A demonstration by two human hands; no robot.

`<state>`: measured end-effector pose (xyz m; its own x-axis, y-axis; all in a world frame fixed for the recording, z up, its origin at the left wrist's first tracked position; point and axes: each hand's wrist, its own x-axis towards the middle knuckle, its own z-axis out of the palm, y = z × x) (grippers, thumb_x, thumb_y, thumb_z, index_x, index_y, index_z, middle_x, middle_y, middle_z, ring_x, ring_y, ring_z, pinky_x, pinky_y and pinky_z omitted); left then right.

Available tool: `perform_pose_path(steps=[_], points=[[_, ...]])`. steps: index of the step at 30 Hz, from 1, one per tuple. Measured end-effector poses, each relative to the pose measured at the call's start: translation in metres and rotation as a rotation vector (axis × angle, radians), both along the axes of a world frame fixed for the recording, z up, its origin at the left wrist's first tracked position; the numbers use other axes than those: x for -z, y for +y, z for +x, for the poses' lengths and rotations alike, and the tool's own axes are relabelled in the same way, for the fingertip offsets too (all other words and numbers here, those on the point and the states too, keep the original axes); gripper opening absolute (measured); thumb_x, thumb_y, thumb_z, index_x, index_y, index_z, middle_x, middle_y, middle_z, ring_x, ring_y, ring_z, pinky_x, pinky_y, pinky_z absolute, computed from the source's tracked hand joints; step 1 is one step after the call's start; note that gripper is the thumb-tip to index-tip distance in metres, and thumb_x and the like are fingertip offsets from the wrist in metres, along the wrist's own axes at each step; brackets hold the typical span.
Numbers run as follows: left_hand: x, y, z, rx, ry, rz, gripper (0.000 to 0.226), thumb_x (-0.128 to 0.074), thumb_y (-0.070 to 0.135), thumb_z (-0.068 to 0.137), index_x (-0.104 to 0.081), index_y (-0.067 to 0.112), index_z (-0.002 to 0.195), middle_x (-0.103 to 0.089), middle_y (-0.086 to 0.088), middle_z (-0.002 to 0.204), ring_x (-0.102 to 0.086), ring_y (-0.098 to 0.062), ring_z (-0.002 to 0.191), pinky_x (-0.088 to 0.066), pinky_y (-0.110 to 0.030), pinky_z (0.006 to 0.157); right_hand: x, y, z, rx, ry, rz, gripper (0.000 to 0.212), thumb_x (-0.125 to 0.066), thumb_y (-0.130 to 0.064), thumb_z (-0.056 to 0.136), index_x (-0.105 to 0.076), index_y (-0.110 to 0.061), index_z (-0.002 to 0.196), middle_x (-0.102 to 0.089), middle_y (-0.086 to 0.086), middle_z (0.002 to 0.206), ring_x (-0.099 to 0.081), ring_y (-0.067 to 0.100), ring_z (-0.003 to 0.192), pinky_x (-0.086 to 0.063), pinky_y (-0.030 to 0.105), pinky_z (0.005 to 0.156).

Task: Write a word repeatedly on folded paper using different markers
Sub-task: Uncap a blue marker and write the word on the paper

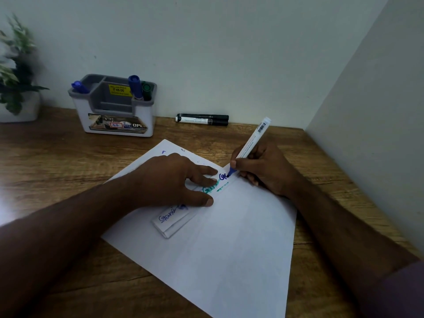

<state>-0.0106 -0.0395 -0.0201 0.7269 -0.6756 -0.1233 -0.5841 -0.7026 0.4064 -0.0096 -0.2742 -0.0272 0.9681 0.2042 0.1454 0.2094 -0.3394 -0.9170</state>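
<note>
The folded paper point(174, 222) lies on a white sheet point(229, 249) on the wooden desk point(57, 157). The left hand point(169, 182) presses it flat, fingers straight and spread. The right hand point(263, 168) pinches a blue marker point(249, 148), tip touching the paper's far end. Behind, a grey organizer point(114, 106) holds two blue markers point(135, 86) and a green one point(146, 89).

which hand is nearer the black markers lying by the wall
Right. The right hand, gripping the blue marker, is just in front of the black markers; the left hand presses the folded paper, farther away.
</note>
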Motion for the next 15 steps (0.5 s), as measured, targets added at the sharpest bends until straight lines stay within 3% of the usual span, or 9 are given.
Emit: perform_pose_path(steps=[10, 15], points=[[-0.0013, -0.0009, -0.0009, -0.005, 0.010, -0.002, 0.054, -0.058, 0.066, 0.073, -0.054, 0.046, 0.122, -0.038, 0.035, 0.138, -0.045, 0.001, 0.123, -0.040, -0.037, 0.102, 0.0050, 0.0000, 0.0017, 0.088, -0.019, 0.023, 0.006, -0.068, -0.006, 0.084, -0.068, -0.003, 0.079, -0.065, -0.004, 0.050, -0.043, 0.008, 0.032, -0.036, 0.018, 0.034], [-0.0023, -0.0008, -0.0016, -0.006, 0.016, -0.009, 0.053, -0.058, 0.065, 0.072, -0.054, 0.047, 0.122, -0.038, 0.034, 0.138, -0.044, 0.001, 0.123, -0.040, -0.036, 0.102, 0.0052, -0.0006, 0.0018, 0.093, 0.006, 0.010, 0.010, -0.069, -0.008, 0.084, -0.066, -0.001, 0.079, -0.070, 0.002, 0.058, -0.044, 0.007, 0.032, -0.036, 0.018, 0.034]])
